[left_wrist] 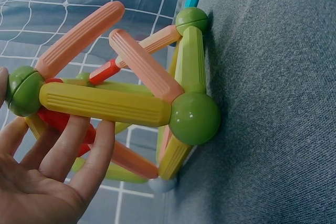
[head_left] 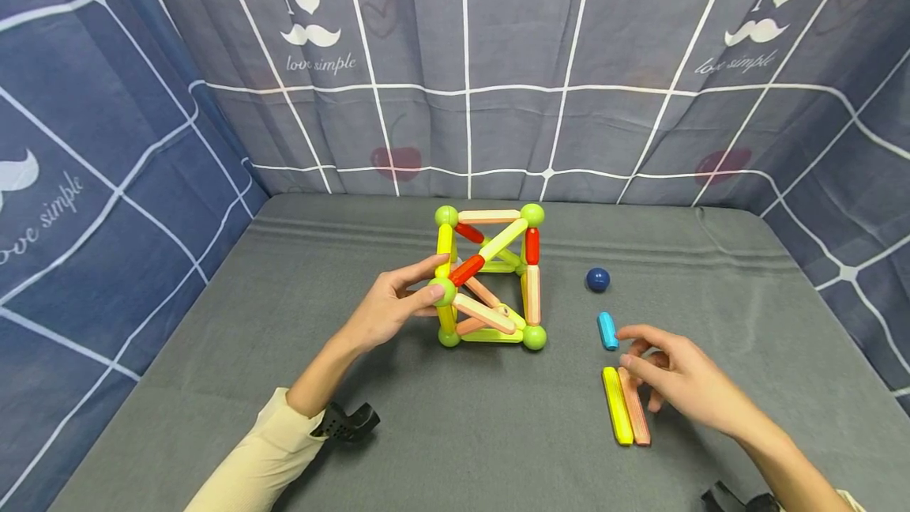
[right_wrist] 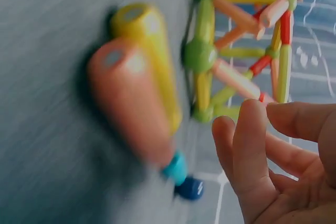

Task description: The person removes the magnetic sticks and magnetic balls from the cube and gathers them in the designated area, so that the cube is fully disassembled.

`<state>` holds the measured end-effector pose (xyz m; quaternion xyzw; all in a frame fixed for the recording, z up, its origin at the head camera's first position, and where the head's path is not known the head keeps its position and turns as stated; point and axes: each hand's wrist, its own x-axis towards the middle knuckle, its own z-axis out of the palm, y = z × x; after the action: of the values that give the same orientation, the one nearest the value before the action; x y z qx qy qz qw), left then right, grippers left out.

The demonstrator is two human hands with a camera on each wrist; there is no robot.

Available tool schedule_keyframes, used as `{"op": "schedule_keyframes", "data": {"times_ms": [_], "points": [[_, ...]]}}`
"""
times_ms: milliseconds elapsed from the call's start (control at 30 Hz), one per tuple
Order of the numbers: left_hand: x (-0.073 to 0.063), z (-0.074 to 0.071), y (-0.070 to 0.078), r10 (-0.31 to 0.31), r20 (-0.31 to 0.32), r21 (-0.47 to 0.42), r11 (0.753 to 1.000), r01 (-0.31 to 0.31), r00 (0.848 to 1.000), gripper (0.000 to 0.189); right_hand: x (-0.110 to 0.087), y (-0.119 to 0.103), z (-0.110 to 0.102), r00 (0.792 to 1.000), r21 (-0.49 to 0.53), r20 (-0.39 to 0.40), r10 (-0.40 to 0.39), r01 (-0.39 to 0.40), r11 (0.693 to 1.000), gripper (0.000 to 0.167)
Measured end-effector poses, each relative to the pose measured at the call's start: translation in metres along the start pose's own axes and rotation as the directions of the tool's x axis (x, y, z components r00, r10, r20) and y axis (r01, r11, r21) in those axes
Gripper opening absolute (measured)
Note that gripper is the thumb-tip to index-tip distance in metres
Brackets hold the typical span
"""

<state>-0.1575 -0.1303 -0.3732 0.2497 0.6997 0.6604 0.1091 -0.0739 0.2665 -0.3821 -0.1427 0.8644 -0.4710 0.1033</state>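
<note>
A cube-like frame of magnetic building sticks and green balls [head_left: 535,337] stands on the grey cloth. My left hand [head_left: 387,303] grips its left side, thumb on the near upper green ball [head_left: 442,291] and fingers around the yellow stick beside it [left_wrist: 105,103]. Two salmon sticks [left_wrist: 147,66] slant into the frame with a free end each. My right hand [head_left: 675,374], fingers loosely bent and nothing seen between them, hovers by a loose salmon stick [head_left: 635,409] and a yellow stick [head_left: 617,405] lying side by side. A short light-blue stick [head_left: 607,331] lies just beyond its fingertips.
A dark-blue ball [head_left: 598,280] sits behind the light-blue stick, right of the frame. Grey cloth [head_left: 498,433] covers the table. A blue-grey checked curtain [head_left: 512,133] closes off the back and both sides.
</note>
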Motion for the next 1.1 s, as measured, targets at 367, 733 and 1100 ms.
{"op": "schedule_keyframes", "data": {"times_ms": [367,733,1100], "points": [[-0.001,0.000,0.000,-0.006,-0.006,-0.003,1.000,0.006,1.000,0.054,0.048,-0.051,0.043,0.992,0.200,0.080,-0.099,0.081,0.976,0.034],[0.001,0.004,0.002,0.001,-0.008,0.012,1.000,-0.001,1.000,0.052,0.067,-0.062,0.065,0.979,0.341,0.160,-0.128,0.067,0.938,0.040],[0.000,0.001,0.001,-0.007,-0.008,0.010,1.000,0.007,1.000,0.052,0.072,-0.069,0.072,0.990,0.350,0.106,-0.097,0.054,0.935,0.038]]}}
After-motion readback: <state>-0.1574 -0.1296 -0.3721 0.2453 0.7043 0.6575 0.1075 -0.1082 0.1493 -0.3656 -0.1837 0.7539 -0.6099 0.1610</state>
